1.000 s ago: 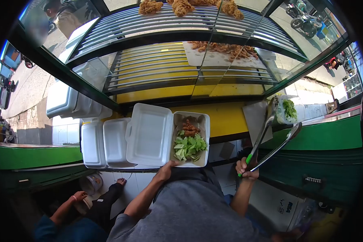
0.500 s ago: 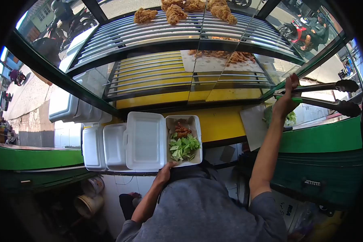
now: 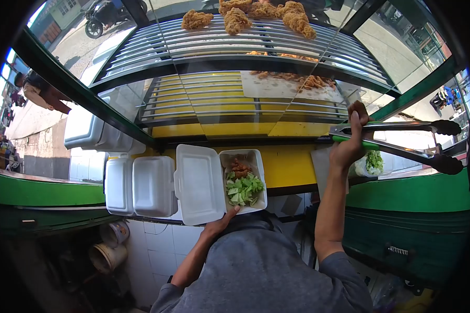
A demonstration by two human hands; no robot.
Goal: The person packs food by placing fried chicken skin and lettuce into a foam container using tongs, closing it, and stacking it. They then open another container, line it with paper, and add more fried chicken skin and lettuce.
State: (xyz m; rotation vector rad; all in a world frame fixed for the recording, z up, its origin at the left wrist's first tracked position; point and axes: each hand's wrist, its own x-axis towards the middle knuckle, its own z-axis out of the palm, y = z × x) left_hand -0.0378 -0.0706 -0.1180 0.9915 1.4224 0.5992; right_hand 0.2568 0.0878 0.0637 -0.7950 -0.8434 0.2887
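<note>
My left hand (image 3: 220, 225) grips the near edge of an open white foam takeaway box, its thumb on the rim. In the box's paper-lined base (image 3: 262, 188) lie chopped lettuce (image 3: 243, 189) and a small reddish-brown fried portion (image 3: 240, 168); the lid (image 3: 199, 182) is folded out to the left. At the right end of the glass-fronted case, my right hand (image 3: 349, 148) is closed around metal tongs (image 3: 410, 151) with a green grip. The tongs' scalloped tips point right, apart, with nothing between them. Fingers of this hand reach up near the glass.
Closed foam boxes (image 3: 154, 185) stand left of the open one, with more stacked (image 3: 83, 128) behind. Fried chicken (image 3: 238, 21) sits on the upper rack; smaller fried pieces (image 3: 313, 82) lie on paper below. A bag of lettuce (image 3: 374, 163) is at right, beside brown paper (image 3: 324, 166).
My right hand has moved left with the tongs, and a glass pane's edge has shifted left. The open box sits slightly farther right and tilted, my left hand still on it.
</note>
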